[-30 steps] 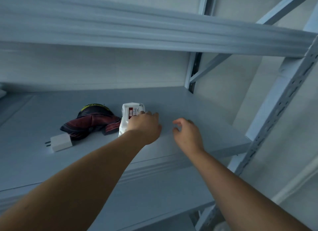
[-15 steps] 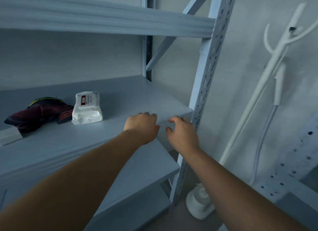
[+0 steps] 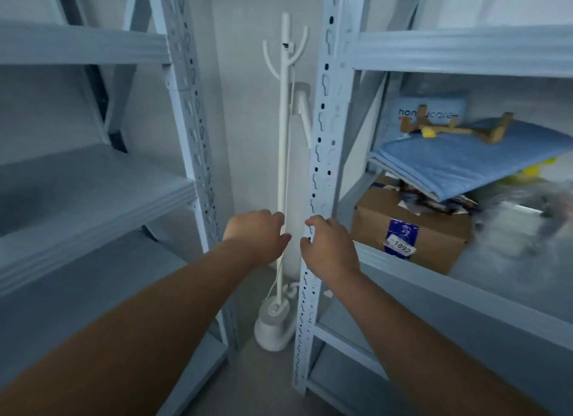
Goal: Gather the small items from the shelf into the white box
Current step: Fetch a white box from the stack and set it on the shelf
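Between left rack and right rack, left grip and right grip are loosely curled, nothing pinched. White box unseen; it should be located first.

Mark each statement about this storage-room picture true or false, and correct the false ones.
1. The left hand and the right hand hold nothing. True.
2. The white coat stand stands on a shelf. False: it stands on the floor between the left shelving unit and the right shelving unit.
3. A folded blue cloth lies over the cardboard box. True.
4. The box's label reads 2750. False: it reads 1892.
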The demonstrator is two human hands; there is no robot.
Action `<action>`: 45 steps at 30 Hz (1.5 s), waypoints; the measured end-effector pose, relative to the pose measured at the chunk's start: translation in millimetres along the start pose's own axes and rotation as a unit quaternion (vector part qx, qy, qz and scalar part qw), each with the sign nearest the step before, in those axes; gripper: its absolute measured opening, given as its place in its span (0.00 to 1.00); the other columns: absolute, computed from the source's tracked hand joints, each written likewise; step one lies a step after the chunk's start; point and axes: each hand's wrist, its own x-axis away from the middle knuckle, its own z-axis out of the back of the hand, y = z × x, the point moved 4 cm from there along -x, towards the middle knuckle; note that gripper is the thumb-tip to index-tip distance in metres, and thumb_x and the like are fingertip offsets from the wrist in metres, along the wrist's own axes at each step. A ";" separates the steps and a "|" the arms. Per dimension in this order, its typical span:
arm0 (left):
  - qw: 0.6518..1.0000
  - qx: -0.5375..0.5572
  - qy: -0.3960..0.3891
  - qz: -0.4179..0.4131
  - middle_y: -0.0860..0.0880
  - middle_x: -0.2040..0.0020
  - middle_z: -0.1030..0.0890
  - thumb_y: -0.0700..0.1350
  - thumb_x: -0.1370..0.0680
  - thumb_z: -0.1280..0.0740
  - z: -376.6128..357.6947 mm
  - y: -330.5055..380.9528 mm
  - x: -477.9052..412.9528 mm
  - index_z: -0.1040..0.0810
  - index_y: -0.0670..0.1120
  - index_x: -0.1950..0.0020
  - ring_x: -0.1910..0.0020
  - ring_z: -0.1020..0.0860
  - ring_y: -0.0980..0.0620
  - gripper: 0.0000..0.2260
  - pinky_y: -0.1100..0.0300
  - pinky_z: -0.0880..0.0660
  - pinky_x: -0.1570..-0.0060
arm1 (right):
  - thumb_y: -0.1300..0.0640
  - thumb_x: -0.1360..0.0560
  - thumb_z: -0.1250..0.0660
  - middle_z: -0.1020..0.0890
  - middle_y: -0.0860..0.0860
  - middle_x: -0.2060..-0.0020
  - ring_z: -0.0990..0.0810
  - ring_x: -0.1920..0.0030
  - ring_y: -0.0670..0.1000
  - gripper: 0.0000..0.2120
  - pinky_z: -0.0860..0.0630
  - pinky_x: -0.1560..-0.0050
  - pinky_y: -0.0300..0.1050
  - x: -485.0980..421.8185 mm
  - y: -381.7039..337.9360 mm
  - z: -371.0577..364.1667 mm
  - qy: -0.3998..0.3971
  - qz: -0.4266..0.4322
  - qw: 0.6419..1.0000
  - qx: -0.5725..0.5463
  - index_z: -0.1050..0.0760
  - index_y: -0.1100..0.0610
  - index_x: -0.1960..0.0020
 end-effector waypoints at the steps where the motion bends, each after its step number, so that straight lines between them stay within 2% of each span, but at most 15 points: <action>1: 1.000 0.004 0.005 -0.018 0.49 0.42 0.22 0.61 0.21 0.45 0.8 21.1 -6.2 0.28 0.52 0.36 0.46 0.22 0.45 0.20 0.54 0.32 0.58 | 0.53 0.22 0.35 0.21 0.54 0.40 0.24 0.39 0.58 0.18 0.23 0.43 0.54 4.2 18.1 13.7 0.010 -0.013 1.000 0.005 0.26 0.52 0.32; 5: 0.996 0.024 0.017 -0.087 0.51 0.44 0.22 0.61 0.21 0.45 2.2 98.8 -30.3 0.27 0.53 0.37 0.47 0.22 0.46 0.19 0.54 0.32 0.59 | 0.54 0.23 0.36 0.21 0.56 0.42 0.23 0.41 0.59 0.16 0.23 0.45 0.53 17.2 83.9 62.4 0.045 -0.073 0.995 0.049 0.25 0.54 0.36; 10: 0.981 0.016 0.057 -0.183 0.50 0.46 0.20 0.60 0.20 0.46 4.4 180.0 -56.7 0.28 0.51 0.36 0.49 0.21 0.46 0.20 0.55 0.30 0.61 | 0.54 0.24 0.36 0.21 0.56 0.42 0.24 0.40 0.60 0.15 0.25 0.43 0.52 31.0 144.0 105.1 0.075 -0.146 0.983 0.085 0.25 0.54 0.38; 12: 0.971 0.034 0.082 -0.221 0.49 0.49 0.20 0.59 0.20 0.45 8.2 207.5 -68.2 0.25 0.51 0.40 0.51 0.21 0.45 0.18 0.56 0.30 0.62 | 0.55 0.25 0.36 0.22 0.57 0.42 0.24 0.40 0.61 0.14 0.26 0.45 0.52 34.6 163.3 118.7 0.090 -0.170 0.976 0.099 0.25 0.55 0.39; 15: 0.953 0.072 0.111 -0.272 0.50 0.51 0.20 0.60 0.22 0.45 17.3 244.9 -84.6 0.24 0.53 0.46 0.52 0.21 0.45 0.16 0.54 0.25 0.57 | 0.57 0.26 0.36 0.22 0.57 0.43 0.25 0.41 0.60 0.15 0.25 0.43 0.53 39.0 188.5 136.8 0.113 -0.207 0.966 0.109 0.24 0.54 0.40; 17: 0.938 0.076 0.134 -0.310 0.51 0.52 0.20 0.61 0.22 0.45 21.8 268.7 -94.5 0.24 0.53 0.47 0.54 0.20 0.47 0.16 0.55 0.28 0.62 | 0.57 0.26 0.37 0.22 0.56 0.43 0.24 0.41 0.60 0.17 0.25 0.42 0.53 38.1 201.2 147.9 0.129 -0.227 0.958 0.120 0.25 0.53 0.37; 23: 0.905 0.101 0.167 -0.378 0.53 0.52 0.20 0.60 0.22 0.45 33.5 309.7 -121.0 0.24 0.53 0.48 0.54 0.20 0.48 0.15 0.56 0.33 0.66 | 0.55 0.26 0.36 0.21 0.55 0.43 0.24 0.40 0.59 0.18 0.25 0.43 0.54 32.0 225.1 171.7 0.180 -0.270 0.935 0.143 0.25 0.52 0.37; 29: 0.886 0.131 0.169 -0.412 0.53 0.53 0.20 0.59 0.21 0.45 39.6 335.4 -138.9 0.23 0.53 0.49 0.54 0.21 0.49 0.15 0.56 0.28 0.64 | 0.56 0.26 0.36 0.20 0.54 0.48 0.22 0.45 0.57 0.13 0.25 0.45 0.53 44.2 241.7 186.4 0.230 -0.295 0.914 0.158 0.23 0.52 0.41; 33: 0.865 0.157 0.165 -0.447 0.53 0.53 0.20 0.59 0.21 0.45 43.1 367.2 -129.9 0.23 0.53 0.49 0.55 0.20 0.48 0.15 0.54 0.24 0.60 | 0.56 0.25 0.37 0.20 0.53 0.49 0.23 0.45 0.57 0.13 0.25 0.45 0.53 68.1 253.4 192.4 0.250 -0.331 0.894 0.170 0.23 0.52 0.42; 37: 0.836 0.186 0.168 -0.488 0.52 0.54 0.20 0.58 0.21 0.44 43.8 405.9 -107.2 0.23 0.52 0.51 0.56 0.20 0.48 0.14 0.57 0.28 0.65 | 0.56 0.24 0.38 0.19 0.54 0.50 0.22 0.47 0.57 0.11 0.26 0.47 0.52 106.5 263.7 203.7 0.276 -0.367 0.869 0.183 0.21 0.54 0.44; 45: 0.773 0.236 0.146 -0.571 0.52 0.54 0.21 0.56 0.20 0.44 72.4 483.7 -8.2 0.24 0.52 0.52 0.55 0.21 0.47 0.12 0.56 0.28 0.62 | 0.52 0.21 0.40 0.19 0.53 0.55 0.21 0.53 0.57 0.10 0.29 0.59 0.49 226.3 262.5 247.1 0.349 -0.444 0.794 0.225 0.22 0.55 0.49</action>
